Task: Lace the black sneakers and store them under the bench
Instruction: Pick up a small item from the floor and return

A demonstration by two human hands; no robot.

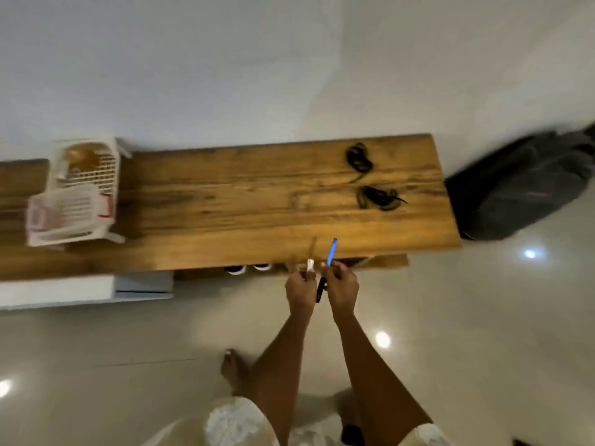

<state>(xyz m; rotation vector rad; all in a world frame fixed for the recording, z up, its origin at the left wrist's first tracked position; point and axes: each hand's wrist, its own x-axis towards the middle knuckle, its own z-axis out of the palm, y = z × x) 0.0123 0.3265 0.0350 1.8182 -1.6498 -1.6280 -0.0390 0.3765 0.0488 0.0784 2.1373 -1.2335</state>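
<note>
Both hands work at the desk's point(244, 194) near edge: the left hand point(301, 286) pinches a small white piece point(310, 265), the right hand point(342, 284) grips a blue-tipped pen-like tool point(331, 252), probably. The two black laces point(370, 178) lie on the desk's far right; the sneaker toes point(249, 268) peek from beneath it. Set the tool down, take one lace, thread from the lowest eyelets. No writing is legible.

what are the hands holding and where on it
The right hand grips a blue and black pen around its middle. The left hand pinches a small white thing, too blurred to name.
</note>
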